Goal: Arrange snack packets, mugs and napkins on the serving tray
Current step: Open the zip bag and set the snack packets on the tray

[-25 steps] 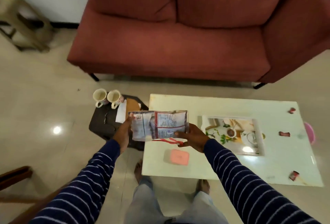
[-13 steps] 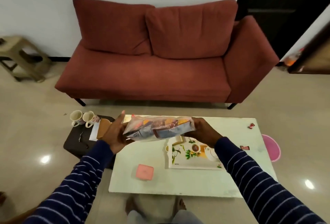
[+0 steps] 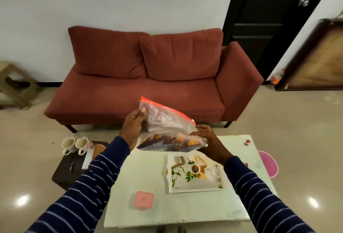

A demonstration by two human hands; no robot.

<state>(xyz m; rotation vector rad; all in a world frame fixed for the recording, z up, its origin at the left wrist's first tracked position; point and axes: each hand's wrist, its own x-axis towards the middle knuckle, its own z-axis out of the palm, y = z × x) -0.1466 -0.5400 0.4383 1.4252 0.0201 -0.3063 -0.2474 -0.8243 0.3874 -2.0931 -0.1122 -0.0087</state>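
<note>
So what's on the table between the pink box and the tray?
Nothing. In the head view, only bare table separates the pink box from the serving tray.

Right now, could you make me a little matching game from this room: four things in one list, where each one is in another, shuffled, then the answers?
Things:
1. plastic bag
2. serving tray
3. two mugs
4. pink box

Places:
A. on the low dark stool left of the table
B. held up in both hands over the table
C. on the near part of the white table, left of the tray
D. flat on the table, under the right forearm, nothing loaded on it

Pairs: 1-B, 2-D, 3-A, 4-C
</note>
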